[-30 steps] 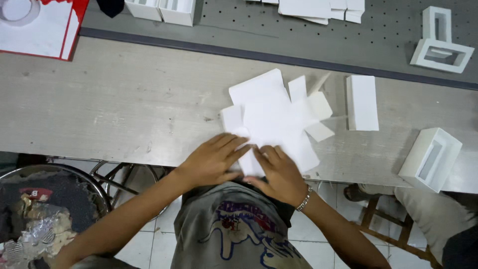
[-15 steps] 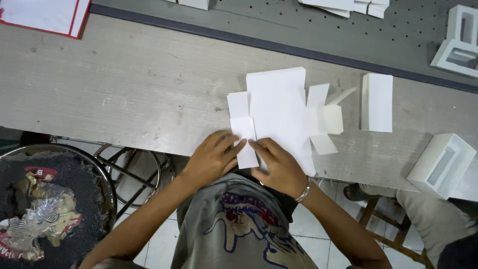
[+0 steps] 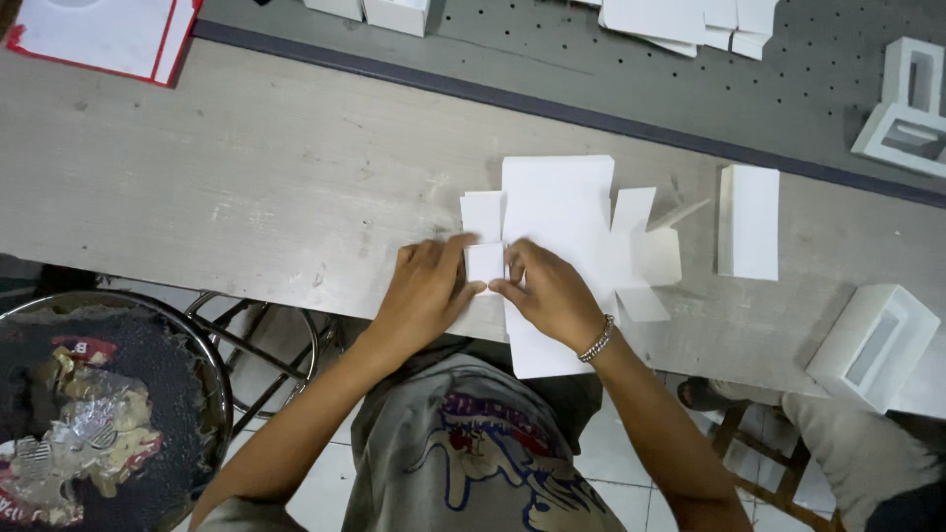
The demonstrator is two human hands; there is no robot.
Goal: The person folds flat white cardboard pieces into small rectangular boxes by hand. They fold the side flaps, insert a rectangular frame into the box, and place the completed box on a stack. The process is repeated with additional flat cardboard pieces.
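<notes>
Head cam, looking straight down: two hands pinching a small flap on a flat white cardboard blank [image 3: 557, 212] at the centre of the frame.

Left hand [image 3: 429, 286] and right hand [image 3: 552, 296] meet at the same little side flap [image 3: 485, 261], thumbs and fingers [image 3: 507, 286] closed onto it from either side, looks like they're creasing it, though the fold line itself is hidden under the fingers. The blank lies flat on the grey counter [image 3: 246, 177], its lower end hanging over the near edge toward the person, which keeps the flaps in easy reach. Centre right sits a folded white box [image 3: 749, 222], lower right an open white box sleeve [image 3: 872, 345]. More white pieces [image 3: 680, 20] are stacked top centre, a red-edged white sheet [image 3: 94, 34] upper left, all parked out of the working spot.
</notes>
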